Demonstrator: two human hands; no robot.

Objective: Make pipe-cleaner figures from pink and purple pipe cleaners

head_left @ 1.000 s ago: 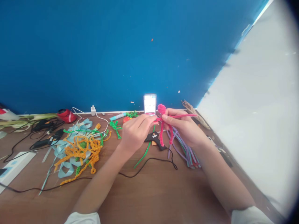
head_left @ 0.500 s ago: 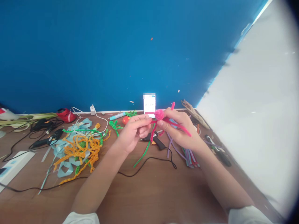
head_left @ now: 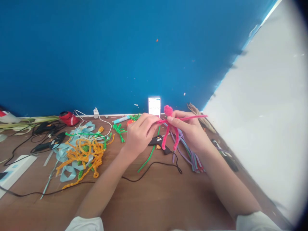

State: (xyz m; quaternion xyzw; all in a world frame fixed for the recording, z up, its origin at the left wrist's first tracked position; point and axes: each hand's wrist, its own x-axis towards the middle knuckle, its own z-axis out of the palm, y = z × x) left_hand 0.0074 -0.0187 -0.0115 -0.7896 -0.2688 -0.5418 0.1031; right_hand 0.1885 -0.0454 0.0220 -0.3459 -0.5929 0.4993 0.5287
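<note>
A pink pipe-cleaner figure [head_left: 168, 111] with a round coiled head and two dangling legs is held up between both hands above the desk. My left hand [head_left: 141, 131] pinches its arm on the left side. With thumb and fingers, my right hand [head_left: 190, 130] grips the body just below the head, and a long straight pink end sticks out past it to the right. Behind the figure, a phone [head_left: 154, 106] with a lit screen leans on the wall. Below the hands lies a black glue gun [head_left: 158, 141], partly covered by the figure's legs.
On the left, orange pipe cleaners [head_left: 84, 154] tangle with light blue ribbon [head_left: 68, 175]. A white power strip [head_left: 16, 171] lies at the left edge. Purple pipe cleaners [head_left: 185, 147] rest under my right hand. A small green figure [head_left: 119, 130] and a black cord [head_left: 149, 165] lie on the desk [head_left: 154, 202].
The pink figure has turned upright, its head now above my fingers and its legs hanging down. My left hand has rolled over so its back shows.
</note>
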